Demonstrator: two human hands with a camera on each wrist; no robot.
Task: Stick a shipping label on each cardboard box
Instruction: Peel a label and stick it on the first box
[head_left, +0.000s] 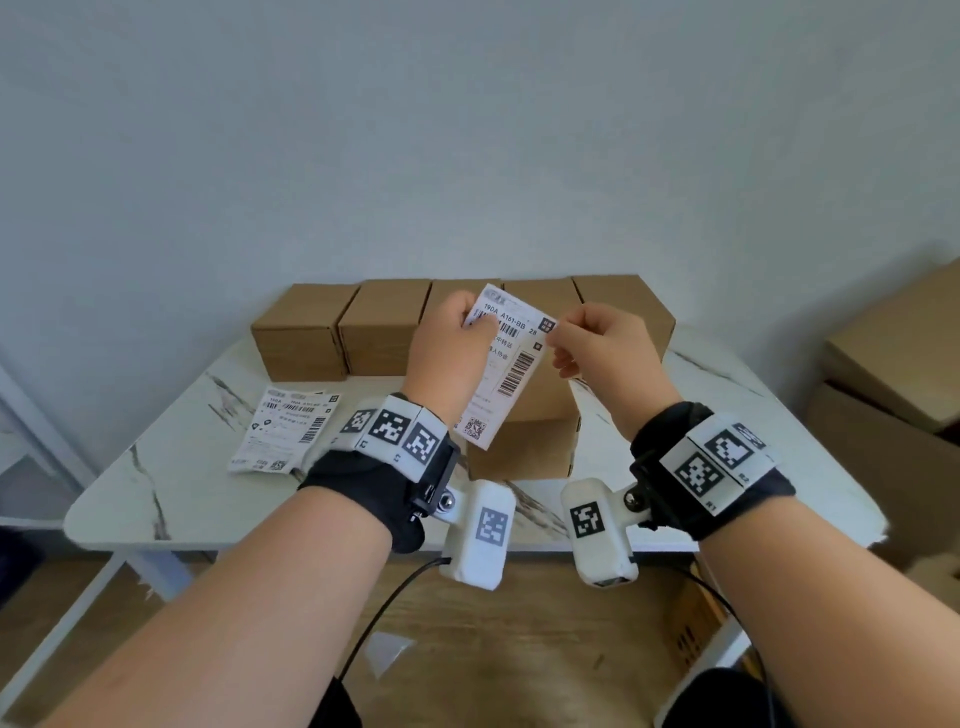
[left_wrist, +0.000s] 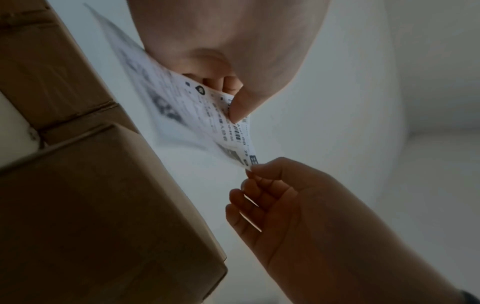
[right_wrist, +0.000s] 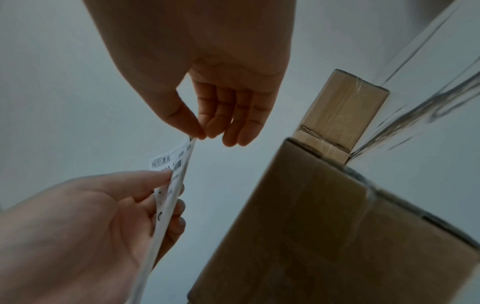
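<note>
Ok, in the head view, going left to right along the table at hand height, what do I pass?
Stack of loose labels lying flat on the table → left hand → the held label, pinched by both hands → right hand → larger cardboard boxes beside the table at far right.

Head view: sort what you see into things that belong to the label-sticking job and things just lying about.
Part of the job:
- shipping label, pinched by left hand and right hand
- near cardboard box
- row of cardboard boxes behind
- spare labels on the table

Lying about:
- large cartons off to the right
- paper scrap on the floor
</note>
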